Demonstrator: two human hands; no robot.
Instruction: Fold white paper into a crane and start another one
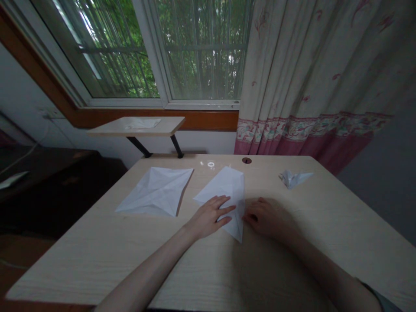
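A folded white paper sheet (pixel 227 195), kite-shaped with its narrow tip toward me, lies at the middle of the pale wood-grain desk (pixel 97 268). My left hand (pixel 209 216) rests flat on the sheet's lower left part, with the fingers spread a little. My right hand (pixel 264 219) sits curled at the sheet's right edge, and its fingertips are partly hidden. To the left lies a creased, unfolded white paper square (pixel 156 191). A small folded white paper figure (pixel 292 178) sits farther right.
A round grommet hole (pixel 246 160) marks the desk's far edge. Behind it stands a small pale shelf (pixel 136 126) on dark legs. A dark table (pixel 42 177) lies to the left, below a window. A patterned curtain (pixel 312 82) hangs at the right.
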